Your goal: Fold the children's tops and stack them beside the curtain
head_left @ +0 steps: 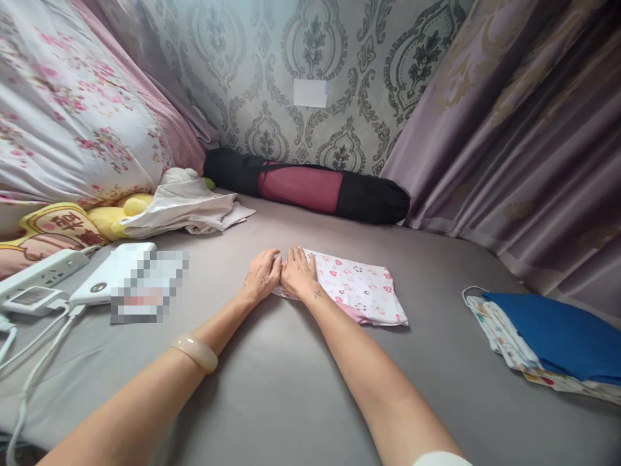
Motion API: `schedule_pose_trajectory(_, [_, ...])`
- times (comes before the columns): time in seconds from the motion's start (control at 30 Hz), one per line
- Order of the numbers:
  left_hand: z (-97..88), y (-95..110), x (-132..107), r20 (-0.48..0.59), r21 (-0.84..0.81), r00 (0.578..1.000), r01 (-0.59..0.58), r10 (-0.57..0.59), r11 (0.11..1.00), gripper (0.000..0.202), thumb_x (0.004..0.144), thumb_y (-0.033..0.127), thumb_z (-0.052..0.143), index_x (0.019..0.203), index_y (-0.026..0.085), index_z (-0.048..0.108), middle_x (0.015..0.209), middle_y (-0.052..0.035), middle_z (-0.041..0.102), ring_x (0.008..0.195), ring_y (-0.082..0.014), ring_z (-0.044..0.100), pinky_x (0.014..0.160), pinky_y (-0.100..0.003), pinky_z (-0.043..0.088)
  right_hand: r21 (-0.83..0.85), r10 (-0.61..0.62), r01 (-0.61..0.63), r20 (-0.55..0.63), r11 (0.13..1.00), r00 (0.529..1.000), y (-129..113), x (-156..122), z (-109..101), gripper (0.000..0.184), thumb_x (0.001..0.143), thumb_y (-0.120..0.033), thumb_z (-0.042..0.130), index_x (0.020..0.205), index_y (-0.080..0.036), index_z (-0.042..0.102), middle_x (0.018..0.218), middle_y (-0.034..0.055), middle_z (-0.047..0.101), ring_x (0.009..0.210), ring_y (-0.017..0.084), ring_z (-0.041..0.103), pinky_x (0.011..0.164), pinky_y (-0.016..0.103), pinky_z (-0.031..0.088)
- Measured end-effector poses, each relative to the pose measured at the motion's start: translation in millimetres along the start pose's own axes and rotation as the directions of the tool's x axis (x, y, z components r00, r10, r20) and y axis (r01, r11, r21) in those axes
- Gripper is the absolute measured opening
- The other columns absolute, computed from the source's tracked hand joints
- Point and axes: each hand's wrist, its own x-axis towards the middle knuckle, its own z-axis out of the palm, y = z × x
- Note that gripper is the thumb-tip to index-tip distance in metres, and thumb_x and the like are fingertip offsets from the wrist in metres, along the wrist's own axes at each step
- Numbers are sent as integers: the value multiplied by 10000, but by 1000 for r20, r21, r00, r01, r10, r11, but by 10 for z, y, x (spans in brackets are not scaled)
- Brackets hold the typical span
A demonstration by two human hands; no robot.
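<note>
A small folded white cloth with pink prints (356,288) lies on the grey bed sheet (291,382) in the middle of the view. My left hand (262,275) and my right hand (298,273) lie side by side, palms down, on the cloth's left end. Both hands have their fingers stretched flat and pressed on the fabric; neither grips anything. A pale bangle (195,351) sits on my left wrist.
A stack of folded cloths topped by a blue one (557,336) lies at the right. A black and maroon roll bag (310,186) rests against the wall. At the left are a power strip (43,272), a white power bank (114,275), cables, a crumpled garment (189,210) and floral pillows (72,123).
</note>
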Motion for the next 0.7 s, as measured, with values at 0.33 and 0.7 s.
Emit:
schedule_pose_trajectory(0.33, [-58, 184, -91, 202, 78, 937, -305, 284, 949, 428, 985, 329, 302, 1310, 206, 551, 1394, -105, 552, 1339, -224, 444, 1136, -436, 250, 114, 115, -111, -24, 987, 993, 328, -106, -216, 563, 955, -265, 213, 1497, -145, 307, 1591, 84, 255, 1472, 221, 156, 1181, 490, 65])
schedule_pose_trajectory(0.7, [-57, 190, -79, 373, 41, 856, -400, 357, 916, 470, 981, 448, 339, 1371, 255, 516, 1442, -71, 512, 1392, -245, 381, 1159, -491, 216, 22, 76, -78, 58, 997, 995, 495, -293, -194, 562, 975, -344, 171, 1507, -229, 312, 1607, 53, 210, 1475, 259, 132, 1155, 571, 47])
